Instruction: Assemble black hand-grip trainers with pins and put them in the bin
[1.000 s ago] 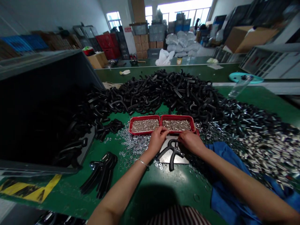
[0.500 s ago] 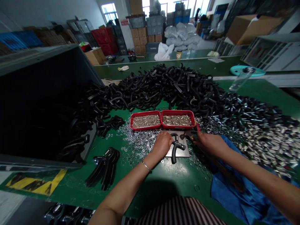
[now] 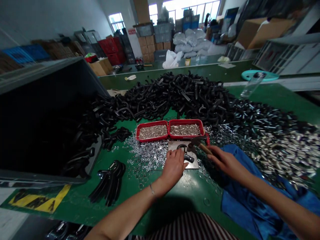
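Note:
My left hand (image 3: 174, 165) lies over a black curved part with a metal pin (image 3: 189, 158), its fingers together and gripping it. That part rests on a small metal plate (image 3: 172, 145), and its lower leg is hidden under my palm. In my right hand (image 3: 223, 161) is a hammer (image 3: 205, 149), held by its wooden handle. The hammer's dark head is low over the plate's right side, close to the part; whether it touches cannot be made out. Behind the plate stand a left red tray (image 3: 137, 134) and a right red tray (image 3: 203, 129) of small metal pins.
Loose rings (image 3: 147, 155) lie left of the plate. A heap of black curved parts (image 3: 175, 95) spans the back; metal sleeves (image 3: 285, 153) spread at right. Several joined parts (image 3: 110, 183) lie at left beside a grey crate (image 3: 92, 76). Blue cloth (image 3: 237, 203) lies under my right forearm.
My left hand has shifted over the part and now covers its lower leg. My right hand has changed its hold; the hammer's wooden handle now shows, with the head nearer the part.

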Available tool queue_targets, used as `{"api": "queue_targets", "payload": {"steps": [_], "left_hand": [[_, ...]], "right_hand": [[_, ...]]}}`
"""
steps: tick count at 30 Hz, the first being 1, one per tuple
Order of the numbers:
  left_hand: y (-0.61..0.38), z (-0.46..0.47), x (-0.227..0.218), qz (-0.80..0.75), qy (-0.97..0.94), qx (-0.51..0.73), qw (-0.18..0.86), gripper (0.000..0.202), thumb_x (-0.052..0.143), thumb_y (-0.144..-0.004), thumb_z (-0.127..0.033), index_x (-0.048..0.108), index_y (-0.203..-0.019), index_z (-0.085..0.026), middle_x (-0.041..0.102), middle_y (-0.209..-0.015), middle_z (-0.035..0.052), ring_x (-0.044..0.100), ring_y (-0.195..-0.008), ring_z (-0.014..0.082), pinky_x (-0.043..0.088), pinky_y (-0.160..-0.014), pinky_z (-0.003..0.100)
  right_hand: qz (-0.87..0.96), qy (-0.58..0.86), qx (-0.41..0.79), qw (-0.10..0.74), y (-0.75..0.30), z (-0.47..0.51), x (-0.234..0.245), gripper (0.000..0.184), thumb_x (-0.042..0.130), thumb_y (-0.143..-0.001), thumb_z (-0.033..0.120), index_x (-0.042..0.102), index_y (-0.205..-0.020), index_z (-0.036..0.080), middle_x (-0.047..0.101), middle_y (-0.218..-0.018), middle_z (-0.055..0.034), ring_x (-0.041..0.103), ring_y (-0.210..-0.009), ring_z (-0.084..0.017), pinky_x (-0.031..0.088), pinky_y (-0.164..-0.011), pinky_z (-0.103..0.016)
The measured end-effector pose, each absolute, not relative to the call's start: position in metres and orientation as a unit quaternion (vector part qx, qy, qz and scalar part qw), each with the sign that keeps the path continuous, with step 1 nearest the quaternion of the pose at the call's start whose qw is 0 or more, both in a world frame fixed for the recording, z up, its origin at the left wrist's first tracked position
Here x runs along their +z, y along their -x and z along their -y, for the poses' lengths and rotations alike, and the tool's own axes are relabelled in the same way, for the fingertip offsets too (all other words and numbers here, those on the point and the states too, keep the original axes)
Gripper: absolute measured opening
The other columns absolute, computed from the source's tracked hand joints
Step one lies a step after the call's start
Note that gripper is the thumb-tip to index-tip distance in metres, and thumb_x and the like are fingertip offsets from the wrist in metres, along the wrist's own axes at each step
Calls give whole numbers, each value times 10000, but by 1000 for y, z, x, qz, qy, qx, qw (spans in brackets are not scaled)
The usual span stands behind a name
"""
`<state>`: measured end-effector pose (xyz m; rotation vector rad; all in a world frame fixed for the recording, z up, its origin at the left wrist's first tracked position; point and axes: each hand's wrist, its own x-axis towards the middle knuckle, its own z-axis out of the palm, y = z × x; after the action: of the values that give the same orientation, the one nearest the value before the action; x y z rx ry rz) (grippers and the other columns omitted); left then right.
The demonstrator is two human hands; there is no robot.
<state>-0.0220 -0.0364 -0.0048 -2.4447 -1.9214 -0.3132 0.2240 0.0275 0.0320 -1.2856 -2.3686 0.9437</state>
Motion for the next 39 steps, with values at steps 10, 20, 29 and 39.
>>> {"api": "queue_targets", "payload": {"steps": [10,20,29,39], "left_hand": [[16,46,-9,680,703,-196,-67,485,595,-904,-319,488,-1358,-184,540,-1322,161,506,-1208,316,425,-1026,472],[15,42,-18,700,677,-216,-63,782,633,-855,-328,270,-1486,-42,548,-1297,242,513,-1233,356,382,-1089,504],[51,14,-4,666,472,-415,-401,473,669,-824,-299,537,-1256,-159,668,-1056,96,656,-968,231,499,-910,387],[53,36,-22,672,659,-294,-167,420,718,-822,-332,578,-1194,-198,595,-1189,101,527,-1174,288,412,-1044,473]], "right_hand": [[861,399,284,139,-209,-36,51,354,414,-1000,374,537,-1299,228,720,-1075,-84,701,-892,-228,534,-764,-311],[801,411,429,73,-213,-26,40,395,441,-977,462,557,-1267,221,717,-920,-66,656,-627,-171,503,-534,-252],[715,599,307,191,-319,-70,15,406,488,-917,520,610,-1150,212,708,-948,-145,658,-699,-266,535,-581,-377],[791,600,119,-17,-213,-104,-1,450,419,-972,512,677,-1046,150,728,-1015,-182,699,-909,-301,501,-748,-368]]}}
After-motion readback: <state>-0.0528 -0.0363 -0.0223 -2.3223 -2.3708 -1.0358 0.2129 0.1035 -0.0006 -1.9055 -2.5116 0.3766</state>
